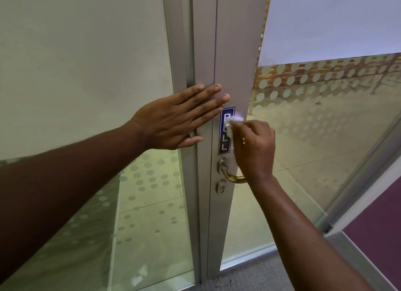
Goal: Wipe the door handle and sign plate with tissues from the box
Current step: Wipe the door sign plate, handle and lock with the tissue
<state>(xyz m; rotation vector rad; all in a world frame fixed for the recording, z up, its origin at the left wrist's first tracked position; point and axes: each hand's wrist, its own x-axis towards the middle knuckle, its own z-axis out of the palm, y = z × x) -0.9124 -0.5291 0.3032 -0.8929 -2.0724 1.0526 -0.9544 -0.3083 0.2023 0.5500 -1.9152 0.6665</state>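
Observation:
A dark blue sign plate [224, 144] with white letters is fixed upright on the grey metal door frame [234, 52]. My right hand [255, 148] presses a crumpled white tissue [231, 123] against the plate's upper part, covering some letters. My left hand [175, 119] lies flat with fingers spread on the frame, just left of the plate's top. Below the plate, a curved metal door handle [227, 173] sticks out; my right wrist hides its far end. A keyhole [221, 186] sits under the handle. The tissue box is out of view.
Frosted glass panels with a dotted pattern stand on both sides of the frame, the left panel [86, 74] and the right door glass [325, 117]. Grey carpet [256, 275] lies at the door's foot and a purple surface [377, 225] at the lower right.

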